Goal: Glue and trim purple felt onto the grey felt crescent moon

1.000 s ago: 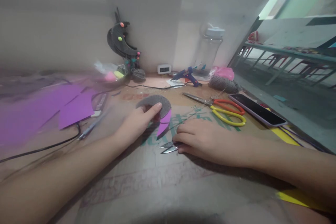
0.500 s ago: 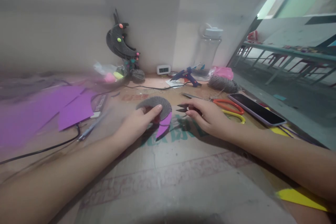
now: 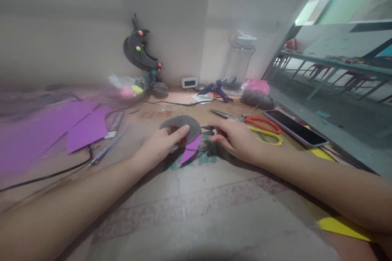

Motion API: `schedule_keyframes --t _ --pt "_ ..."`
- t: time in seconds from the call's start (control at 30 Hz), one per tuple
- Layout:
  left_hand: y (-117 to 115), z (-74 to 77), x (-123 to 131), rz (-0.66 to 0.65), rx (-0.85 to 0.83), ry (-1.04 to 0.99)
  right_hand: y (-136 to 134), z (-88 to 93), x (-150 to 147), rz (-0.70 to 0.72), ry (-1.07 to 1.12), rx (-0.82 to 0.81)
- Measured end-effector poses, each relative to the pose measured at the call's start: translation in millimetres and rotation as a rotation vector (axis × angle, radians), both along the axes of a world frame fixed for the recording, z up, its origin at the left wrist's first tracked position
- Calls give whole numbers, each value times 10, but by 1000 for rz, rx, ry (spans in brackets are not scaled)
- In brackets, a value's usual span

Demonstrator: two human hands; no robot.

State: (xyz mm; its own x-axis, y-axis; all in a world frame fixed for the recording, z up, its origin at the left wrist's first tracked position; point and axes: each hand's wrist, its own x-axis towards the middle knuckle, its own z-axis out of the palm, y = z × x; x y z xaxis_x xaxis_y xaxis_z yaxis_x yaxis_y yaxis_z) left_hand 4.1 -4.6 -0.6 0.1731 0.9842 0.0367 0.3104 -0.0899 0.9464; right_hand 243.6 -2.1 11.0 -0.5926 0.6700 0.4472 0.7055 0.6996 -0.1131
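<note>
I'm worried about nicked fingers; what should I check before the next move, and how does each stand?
1. Left hand grip on the crescent wrapped in gray yarn: ok, thumb on top.
2. Right hand grip on the small metal snips: ok, pointing at the crescent.
3. Snips touching the crescent: cannot tell.
4. Left fingertips under the crescent clear of the snips: cannot tell, hidden.
5. Scissors with orange and yellow handles: ok, unheld.

No text can be read: the print (image 3: 196, 203) on the work surface (image 3: 220, 222) and the small white clock (image 3: 190, 83) is illegible.

Rough yarn-wrapped crescent (image 3: 194, 127), metal snips (image 3: 207, 129), matt paper sheets (image 3: 87, 131), glossy phone (image 3: 294, 127)
</note>
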Motion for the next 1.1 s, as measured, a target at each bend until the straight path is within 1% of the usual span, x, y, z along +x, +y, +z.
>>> schedule_keyframes --t 0.1,0.17,0.37,0.67,0.93,1.1 --pt "10 -2 -10 -62 -36 7 22 -21 6 7 -9 31" --pt "10 7 -16 -73 -36 16 26 -27 10 16 -12 41" --pt "-9 11 -12 -63 -47 -2 37 -41 19 40 -8 56" --pt "4 -14 -24 -94 -61 -13 31 -40 -2 89 11 82" --pt "18 -4 -33 -132 -99 17 48 -54 9 96 12 84" --pt "9 10 -22 -112 -97 11 49 -50 8 88 14 84"
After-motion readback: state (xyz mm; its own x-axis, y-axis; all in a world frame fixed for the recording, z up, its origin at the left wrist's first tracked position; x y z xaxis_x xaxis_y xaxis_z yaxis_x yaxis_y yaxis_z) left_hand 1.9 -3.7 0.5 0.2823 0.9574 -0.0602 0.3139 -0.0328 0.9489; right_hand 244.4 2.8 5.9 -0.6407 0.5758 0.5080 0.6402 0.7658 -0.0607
